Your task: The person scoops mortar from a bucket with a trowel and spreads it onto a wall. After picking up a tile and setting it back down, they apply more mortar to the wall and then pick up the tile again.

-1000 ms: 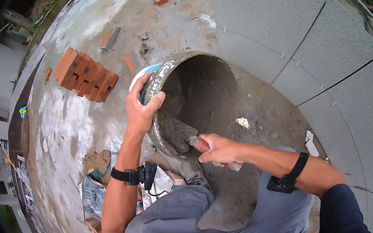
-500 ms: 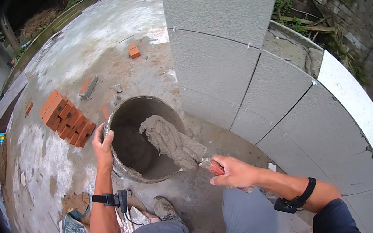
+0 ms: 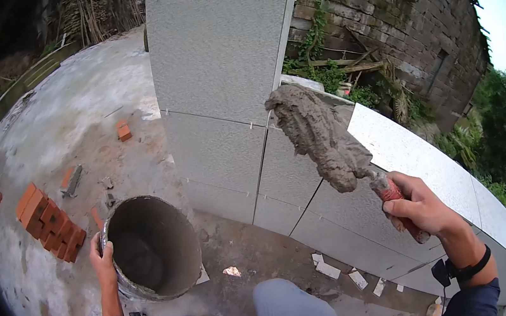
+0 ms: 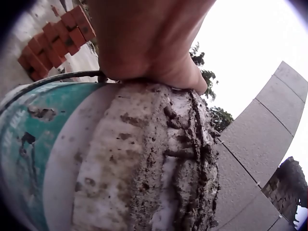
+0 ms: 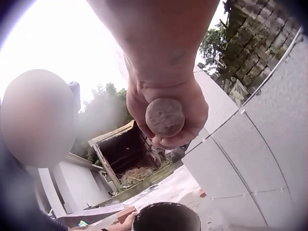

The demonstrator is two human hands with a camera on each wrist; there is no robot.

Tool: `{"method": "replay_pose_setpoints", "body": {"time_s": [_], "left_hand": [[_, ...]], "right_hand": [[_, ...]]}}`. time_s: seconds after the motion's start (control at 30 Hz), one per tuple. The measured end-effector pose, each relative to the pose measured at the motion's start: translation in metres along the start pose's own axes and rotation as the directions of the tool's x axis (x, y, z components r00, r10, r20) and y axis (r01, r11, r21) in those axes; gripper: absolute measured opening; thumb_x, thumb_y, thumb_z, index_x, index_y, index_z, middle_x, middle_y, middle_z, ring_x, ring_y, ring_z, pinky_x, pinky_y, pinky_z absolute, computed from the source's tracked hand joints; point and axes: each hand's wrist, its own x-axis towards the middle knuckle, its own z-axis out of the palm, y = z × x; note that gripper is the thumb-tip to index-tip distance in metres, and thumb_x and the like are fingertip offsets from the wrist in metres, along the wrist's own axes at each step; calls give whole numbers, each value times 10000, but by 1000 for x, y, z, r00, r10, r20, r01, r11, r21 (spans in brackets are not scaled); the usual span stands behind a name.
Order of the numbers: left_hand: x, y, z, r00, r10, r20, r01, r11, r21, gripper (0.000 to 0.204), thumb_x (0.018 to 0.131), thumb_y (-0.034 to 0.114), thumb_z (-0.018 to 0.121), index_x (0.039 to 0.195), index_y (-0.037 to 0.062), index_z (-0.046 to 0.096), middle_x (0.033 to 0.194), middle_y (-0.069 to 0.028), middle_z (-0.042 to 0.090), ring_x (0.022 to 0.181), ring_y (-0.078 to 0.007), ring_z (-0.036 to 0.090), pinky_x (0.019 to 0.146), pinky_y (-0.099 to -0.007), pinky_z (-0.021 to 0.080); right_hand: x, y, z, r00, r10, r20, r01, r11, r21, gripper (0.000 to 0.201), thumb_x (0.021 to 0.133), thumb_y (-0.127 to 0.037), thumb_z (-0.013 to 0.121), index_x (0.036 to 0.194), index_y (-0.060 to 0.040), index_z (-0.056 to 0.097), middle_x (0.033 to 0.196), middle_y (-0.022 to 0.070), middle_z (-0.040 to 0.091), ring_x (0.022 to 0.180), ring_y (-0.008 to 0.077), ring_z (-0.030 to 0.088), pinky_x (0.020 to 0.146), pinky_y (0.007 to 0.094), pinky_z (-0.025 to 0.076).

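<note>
While my left hand grips the bucket's left rim, my right hand clasps trowel handle; mortar scooped, not deposited.

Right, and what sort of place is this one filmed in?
Most likely an outdoor building site: a stack of red bricks stands on bare, stained ground, spacers sit in the joints of the tiled wall, and the trowel is loaded with what looks like mortar.
</note>
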Motion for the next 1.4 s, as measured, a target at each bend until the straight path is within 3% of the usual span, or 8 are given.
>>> {"method": "replay_pose_setpoints", "body": {"time_s": [0.17,0.3,0.43,0.57,0.73,0.9,1.27,1.4], "left_hand": [[-4,6,-2,1000,2,14,-3,1000,15,570,865,291,624,1290,-75,522,1207,-138,590,1135,-220,549,1012,-340,395],[-4,8,0,999,41,30,-41,999,6,562,844,298,634,1257,-71,538,1175,-134,603,1097,-220,555,1001,-344,400],[-1,15,6,999,27,30,-29,998,64,555,836,301,638,1235,-74,548,1155,-133,610,1090,-220,557,994,-346,405],[1,17,14,998,49,32,-51,997,64,556,831,302,642,1229,-76,551,1146,-137,614,1089,-222,560,994,-343,406],[-1,22,23,997,48,58,-53,993,101,561,825,301,647,1231,-73,549,1131,-137,619,1075,-226,568,986,-335,410],[-3,30,31,996,60,67,-67,992,110,562,812,298,654,1226,-70,554,1125,-153,628,1065,-238,577,980,-343,416],[0,32,34,995,51,88,-60,992,107,569,828,333,643,1215,-74,556,1117,-131,614,1061,-219,562,980,-337,406],[1,25,31,994,65,83,-75,991,114,560,817,307,649,1221,-70,558,1111,-159,631,1038,-239,585,965,-344,424]], "right_hand": [[58,-13,-31,912,-259,-318,75,867,-492,357,871,-166,620,1113,48,467,794,154,605,626,240,610,591,375,487],[157,2,-61,941,-317,-115,56,482,-874,293,850,-191,576,992,23,435,865,301,634,856,488,610,781,510,477],[186,-7,-68,969,-238,-70,33,400,-916,325,854,-200,566,1024,30,411,861,293,639,889,479,617,808,510,474],[181,-12,-72,910,-370,-189,65,577,-814,323,883,-219,545,1015,36,397,898,292,643,896,465,625,800,513,477],[199,4,-62,979,-202,-23,54,367,-929,332,865,-211,561,1042,36,428,916,281,650,905,453,627,810,502,484],[195,12,-56,987,-156,-42,19,369,-929,328,863,-208,549,1052,35,436,919,278,659,919,450,629,808,507,486],[172,24,-64,933,-337,-125,46,457,-888,329,866,-207,564,1032,45,431,912,294,637,891,468,610,799,514,464],[158,28,-69,911,-387,-141,131,597,-791,267,875,-167,590,972,-10,396,715,150,534,524,250,524,535,396,462]]}}
